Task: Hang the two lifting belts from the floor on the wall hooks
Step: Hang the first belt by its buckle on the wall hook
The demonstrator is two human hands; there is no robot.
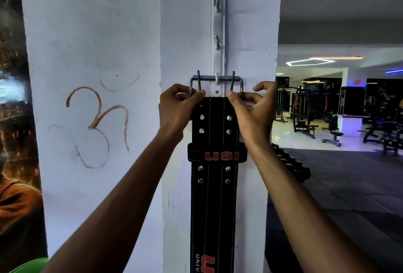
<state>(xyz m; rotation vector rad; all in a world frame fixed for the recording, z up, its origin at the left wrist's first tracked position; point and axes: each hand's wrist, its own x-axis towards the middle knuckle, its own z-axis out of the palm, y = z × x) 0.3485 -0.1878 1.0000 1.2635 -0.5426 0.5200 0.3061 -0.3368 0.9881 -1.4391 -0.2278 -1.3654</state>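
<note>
Head view: black lifting belt [214, 185] hangs straight down the white pillar [185, 32]. Its metal buckle [216, 80] sits over a white wall hook [216, 78], the lowest of a vertical row; hooks above are bare. Left hand [177, 107] pinches the buckle's left side between thumb and fingers. Right hand [253, 107] pinches the right side, index finger raised loose. Orange "USI" on the belt loop [217, 152]. Gym machines [305, 115] well off to the right.
</note>
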